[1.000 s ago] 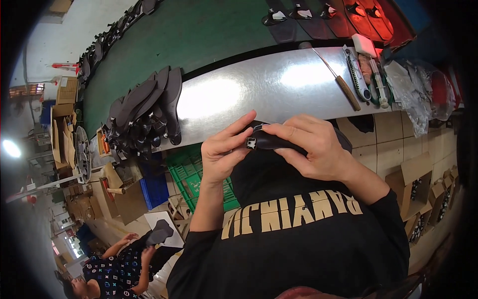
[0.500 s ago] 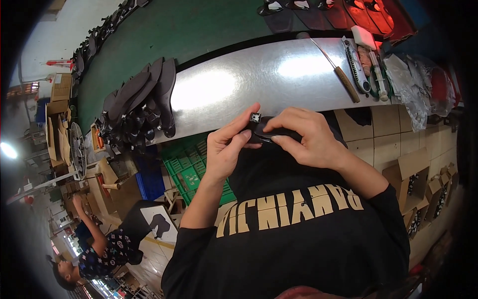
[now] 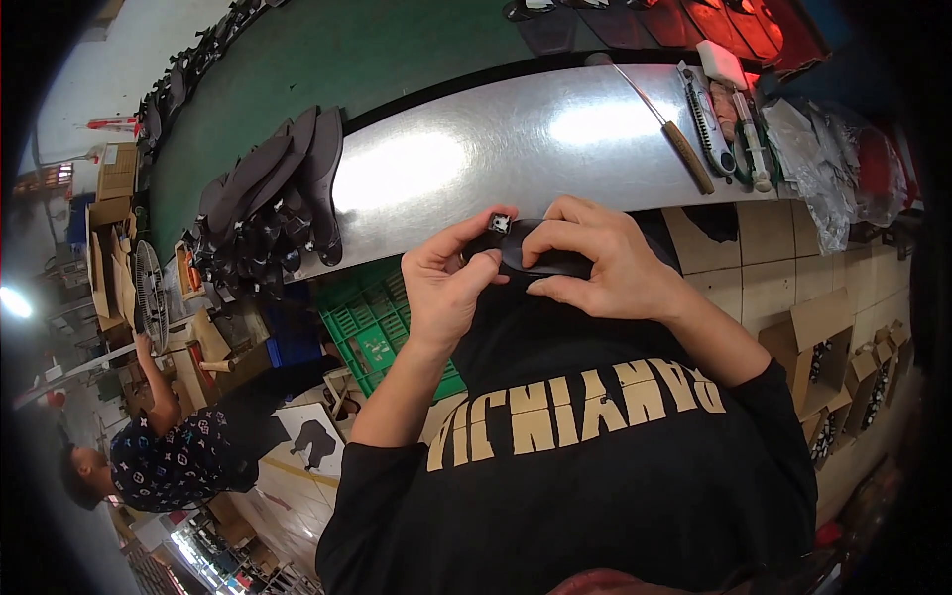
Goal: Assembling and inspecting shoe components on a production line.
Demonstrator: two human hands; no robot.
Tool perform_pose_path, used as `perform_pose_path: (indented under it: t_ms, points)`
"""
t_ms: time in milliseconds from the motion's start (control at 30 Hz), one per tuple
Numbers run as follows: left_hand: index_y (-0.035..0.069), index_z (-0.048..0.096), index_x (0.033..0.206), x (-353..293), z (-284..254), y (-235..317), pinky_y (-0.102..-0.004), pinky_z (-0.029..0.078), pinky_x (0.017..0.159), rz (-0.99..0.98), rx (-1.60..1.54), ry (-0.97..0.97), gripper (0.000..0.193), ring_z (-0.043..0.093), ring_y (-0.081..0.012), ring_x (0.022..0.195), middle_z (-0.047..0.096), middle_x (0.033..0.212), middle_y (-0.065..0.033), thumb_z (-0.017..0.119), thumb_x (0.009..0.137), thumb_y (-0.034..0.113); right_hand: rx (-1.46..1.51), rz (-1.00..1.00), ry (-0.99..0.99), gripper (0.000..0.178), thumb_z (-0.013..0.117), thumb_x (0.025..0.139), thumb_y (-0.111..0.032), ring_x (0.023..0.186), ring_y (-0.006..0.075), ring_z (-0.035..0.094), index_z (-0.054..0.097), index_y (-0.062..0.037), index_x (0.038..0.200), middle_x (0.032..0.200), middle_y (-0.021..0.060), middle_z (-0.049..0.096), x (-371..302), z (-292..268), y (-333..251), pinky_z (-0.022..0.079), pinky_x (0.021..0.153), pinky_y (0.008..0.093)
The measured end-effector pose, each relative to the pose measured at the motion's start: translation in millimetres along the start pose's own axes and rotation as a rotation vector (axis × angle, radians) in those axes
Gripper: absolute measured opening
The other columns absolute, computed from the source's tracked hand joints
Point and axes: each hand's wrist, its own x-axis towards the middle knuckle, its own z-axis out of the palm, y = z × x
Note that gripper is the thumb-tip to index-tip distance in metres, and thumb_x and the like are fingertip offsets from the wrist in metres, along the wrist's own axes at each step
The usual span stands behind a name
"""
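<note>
In front of my chest, just off the near edge of the metal bench, I hold a dark shoe sole (image 3: 518, 238) with a small square-tipped heel. My left hand (image 3: 443, 286) grips the heel end, its index finger along the square tip and its thumb below. The fingers of my right hand (image 3: 617, 260) bend over the sole while the thumb presses from the near side. Part of the sole is hidden behind my fingers. On the bench to the left lies a pile of similar dark soles (image 3: 260, 169) with glossy black heels.
A metal bench strip (image 3: 476, 149) borders a green surface (image 3: 387, 50). At the right lie a wooden-handled tool (image 3: 686, 157), a syringe-like tool (image 3: 754, 149) and plastic bags (image 3: 828, 174). A green crate (image 3: 359, 342) stands below; a co-worker (image 3: 174, 446) is at the left.
My hands have shifted slightly left with the sole, and my right fingers have curled further over it. The co-worker has moved left, arm reaching up by the fan.
</note>
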Motion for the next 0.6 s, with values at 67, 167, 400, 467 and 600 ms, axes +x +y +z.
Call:
perform_pose_path:
  t_ms: [67,167,400,467,600]
  points:
    - [-0.003,0.063,0.119,0.3,1.6,0.3,-0.0223,0.058,0.066,0.006,0.006,0.009,0.039,0.066,-0.0174,0.095,0.063,0.119,-0.0185,0.056,0.081,-0.011,0.012,0.016,0.018,0.024,0.078,0.069,-0.013,0.078,0.0233,0.06,0.066,-0.0124,0.089,0.084,0.0043,0.058,-1.4,3.8,3.1,0.047,0.067,0.0343]
    - [-0.004,0.062,0.119,1.6,2.6,0.5,-0.0224,0.059,0.065,0.016,0.024,0.01,0.039,0.066,-0.0174,0.095,0.063,0.119,-0.0182,0.055,0.081,-0.012,0.009,0.012,0.061,0.026,0.079,0.066,-0.009,0.076,0.0222,0.058,0.065,-0.0082,0.088,0.084,0.0058,0.055,-2.8,7.9,6.2,0.045,0.066,0.031]
    - [0.0,0.057,0.128,7.6,-9.4,10.0,-0.0201,0.057,0.058,-0.25,-0.154,-0.06,0.044,0.066,-0.0123,0.092,0.061,0.124,-0.0184,0.053,0.085,-0.005,-0.107,-0.14,0.149,0.022,0.077,0.07,-0.015,0.073,0.0241,0.06,0.066,-0.0136,0.089,0.084,0.0067,0.057,-6.5,10.1,9.2,0.047,0.063,0.0338]
    - [0.001,0.054,0.132,10.3,-8.1,13.1,-0.0196,0.056,0.056,-0.263,-0.209,-0.096,0.046,0.065,-0.0117,0.093,0.059,0.127,-0.0179,0.052,0.087,-0.001,-0.14,-0.182,0.156,0.024,0.077,0.07,-0.015,0.072,0.0245,0.06,0.066,-0.0132,0.091,0.085,0.0072,0.057,-5.3,8.8,8.7,0.047,0.063,0.0343]
    - [0.002,0.049,0.136,11.1,-8.0,13.5,-0.0189,0.053,0.054,-0.235,-0.209,-0.12,0.044,0.064,-0.0111,0.09,0.059,0.123,-0.0151,0.048,0.092,0.007,-0.181,-0.188,0.249,0.028,0.078,0.071,-0.009,0.071,0.0248,0.062,0.066,-0.0044,0.096,0.087,0.0108,0.063,-5.5,10.2,7.0,0.048,0.062,0.0337]
